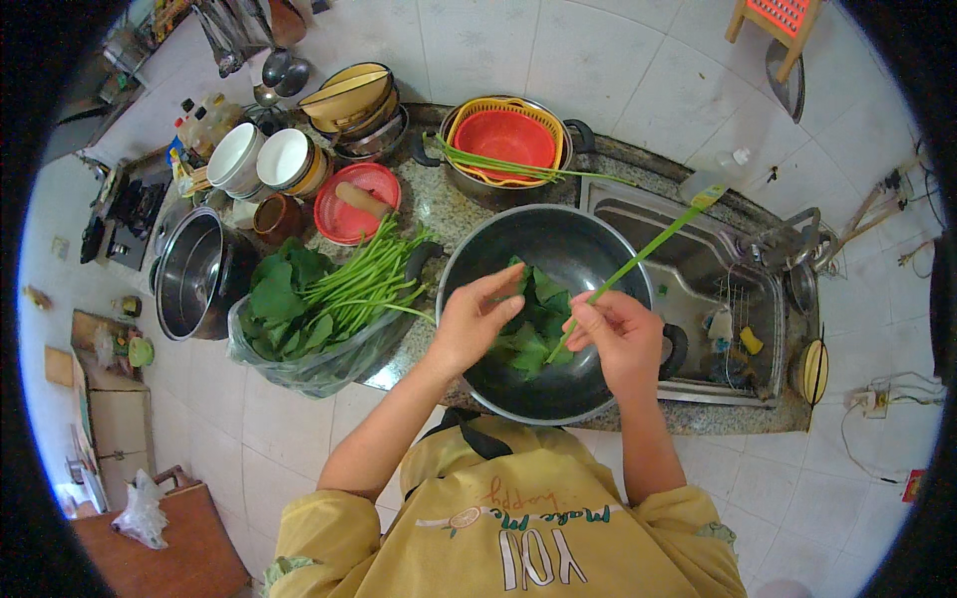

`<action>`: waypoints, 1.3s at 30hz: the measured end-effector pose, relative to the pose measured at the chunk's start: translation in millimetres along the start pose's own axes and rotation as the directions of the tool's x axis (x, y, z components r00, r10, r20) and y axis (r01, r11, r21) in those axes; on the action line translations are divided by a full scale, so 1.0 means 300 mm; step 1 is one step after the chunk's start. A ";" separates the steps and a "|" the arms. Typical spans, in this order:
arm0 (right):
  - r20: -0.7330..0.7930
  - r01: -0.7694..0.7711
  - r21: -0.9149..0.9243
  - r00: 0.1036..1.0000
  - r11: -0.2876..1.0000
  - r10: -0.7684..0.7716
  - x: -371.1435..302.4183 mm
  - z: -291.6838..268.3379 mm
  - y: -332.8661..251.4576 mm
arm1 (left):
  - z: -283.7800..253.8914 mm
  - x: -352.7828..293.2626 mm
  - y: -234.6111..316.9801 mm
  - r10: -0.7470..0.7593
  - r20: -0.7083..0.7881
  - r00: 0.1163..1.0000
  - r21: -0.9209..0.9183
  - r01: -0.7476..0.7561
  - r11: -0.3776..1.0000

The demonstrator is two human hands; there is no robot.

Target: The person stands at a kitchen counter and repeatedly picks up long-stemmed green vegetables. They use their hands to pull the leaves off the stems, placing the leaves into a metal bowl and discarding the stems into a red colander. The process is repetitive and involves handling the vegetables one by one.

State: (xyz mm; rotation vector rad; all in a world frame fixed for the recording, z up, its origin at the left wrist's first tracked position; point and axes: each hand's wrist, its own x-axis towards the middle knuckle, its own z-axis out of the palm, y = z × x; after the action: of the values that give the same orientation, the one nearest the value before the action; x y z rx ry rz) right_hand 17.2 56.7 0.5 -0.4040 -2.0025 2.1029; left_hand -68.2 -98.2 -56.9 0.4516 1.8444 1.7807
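Over a dark wide wok (476, 374) with a pale rim, my right hand (620, 344) pinches a long green leaf stalk (638, 261). The stalk slants up to the right, past the wok's rim and over the sink. Its lower end meets green leaves (539, 311) inside the wok. My left hand (477, 321) is on the left side of these leaves, thumb and forefinger apart; its other fingers are partly hidden. To the left, a clear plastic bag (317, 371) holds a large bunch of leafy stalks (349, 284), their stems toward the wok.
Behind the wok stands a pot (478, 189) with a yellow basket and red basin (508, 140), thin green stalks lying across. A metal sink (688, 244) is on the right. Leftward are a deep pot (189, 274), a red basin (329, 214), white bowls (284, 156) and a brown jar (276, 217).
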 end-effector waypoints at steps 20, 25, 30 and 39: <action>-0.012 -0.027 -0.527 1.000 0.849 0.024 0.096 -0.120 0.111 | -0.236 0.190 0.081 0.123 0.057 0.991 0.304 -0.135 0.943; -0.013 0.183 -0.595 0.971 0.783 -0.237 0.330 -0.075 0.199 | -0.299 0.336 0.003 0.228 -0.145 0.963 0.368 -0.161 0.916; 0.011 0.269 -0.719 0.927 0.641 -0.376 0.537 -0.022 0.262 | -0.343 0.456 -0.096 0.165 -0.333 0.928 -0.093 -0.207 0.974; 0.026 0.225 -0.905 0.876 0.361 -0.481 0.754 0.049 0.389 | -0.346 0.578 -0.153 0.096 -0.554 0.827 -0.120 -0.193 0.974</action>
State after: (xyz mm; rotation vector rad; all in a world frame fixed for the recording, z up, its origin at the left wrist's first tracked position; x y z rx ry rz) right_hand -196.4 112.3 -127.4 -0.2909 -2.5669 0.5110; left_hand -262.6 -85.4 -128.4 0.0036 2.0324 2.3335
